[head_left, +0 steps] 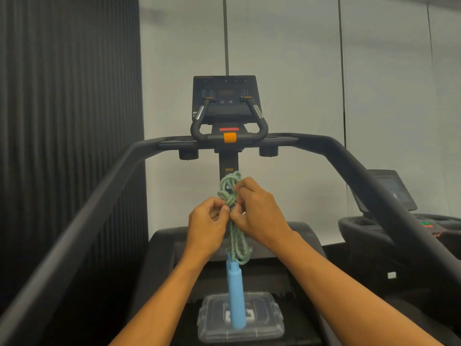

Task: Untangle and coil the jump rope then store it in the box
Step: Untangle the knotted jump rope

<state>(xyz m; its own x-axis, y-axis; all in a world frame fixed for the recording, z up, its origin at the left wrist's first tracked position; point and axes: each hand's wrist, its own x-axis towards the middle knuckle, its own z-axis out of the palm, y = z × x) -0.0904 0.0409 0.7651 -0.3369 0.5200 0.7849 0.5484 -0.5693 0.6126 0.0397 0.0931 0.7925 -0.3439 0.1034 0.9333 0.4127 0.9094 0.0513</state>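
A green braided jump rope [234, 236] is bunched and knotted in front of me, with loops sticking up above my fingers and strands hanging down. Its blue handle [236, 298] dangles straight below the bundle. My left hand [208, 227] pinches the knot from the left. My right hand [258, 211] grips the rope from the right, fingers on the knot. Both hands hold the bundle in the air. A clear plastic box [272, 320] with its lid on sits low on the treadmill belt, under the hanging handle.
I stand on a treadmill: its console [225, 98] is ahead, and dark handrails [82, 221] run along both sides. A second machine [389, 193] is at the right. A dark ribbed wall panel [67, 96] is at the left.
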